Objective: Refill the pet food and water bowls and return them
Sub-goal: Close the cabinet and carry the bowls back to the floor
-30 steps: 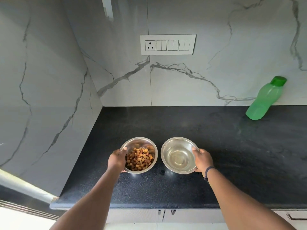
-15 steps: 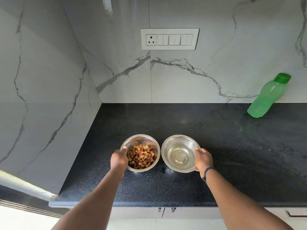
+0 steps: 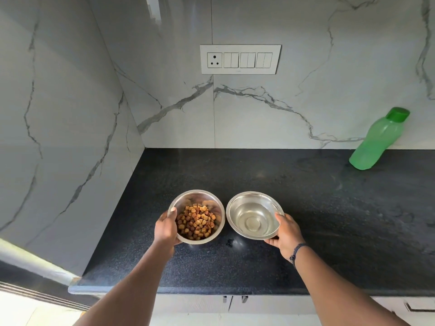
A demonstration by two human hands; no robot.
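Now both bowls — food bowl [image 3: 197, 216] (left hand [image 3: 166, 229]), water bowl [image 3: 254, 215] — tilt higher.

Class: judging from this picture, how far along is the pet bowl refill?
Done: the steel bowl of brown kibble and the steel bowl of clear water look filled. In hand: the left hand and right hand grip one each. Left: carrying them from the black counter.

Two bowls sit side by side near the front of the countertop [image 3: 306, 208], the food bowl [image 3: 207, 198] left of the water bowl [image 3: 237, 203]. Kibble [image 3: 196, 221] lies in the left one. The left hand [image 3: 166, 228] holds the food bowl's left rim, the right hand [image 3: 286, 234] the water bowl's right rim. A bottle [image 3: 376, 142] stands far right, against the back wall [image 3: 306, 102], below and right of the switch panel [image 3: 240, 58]
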